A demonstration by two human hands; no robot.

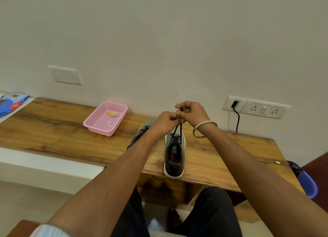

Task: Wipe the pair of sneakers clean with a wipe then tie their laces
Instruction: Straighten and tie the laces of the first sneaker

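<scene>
- Head view showed a wooden desk (53, 130) against a pale wall, seen from above by a seated person.
- Writing: white letters on a red patch of the blue packet (10, 101) at far left, too small to read. No brand legible on either sneaker.
- Near sneaker (174, 156), dark grey with white sole, stood upright at the desk's front edge, heel toward the person.
- Second sneaker (143, 130) lay just behind and left of it, mostly hidden by the left forearm.
- Left hand (166, 122) and right hand (192, 113) were raised together above the near sneaker, fingers curled, each pinching the black laces (178, 130), which ran taut up from the eyelets.
- Right wrist carried a metal bangle (204, 129).
- Pink basket (95, 123) sat well left, holding a crumpled orange wipe (112, 113).
</scene>
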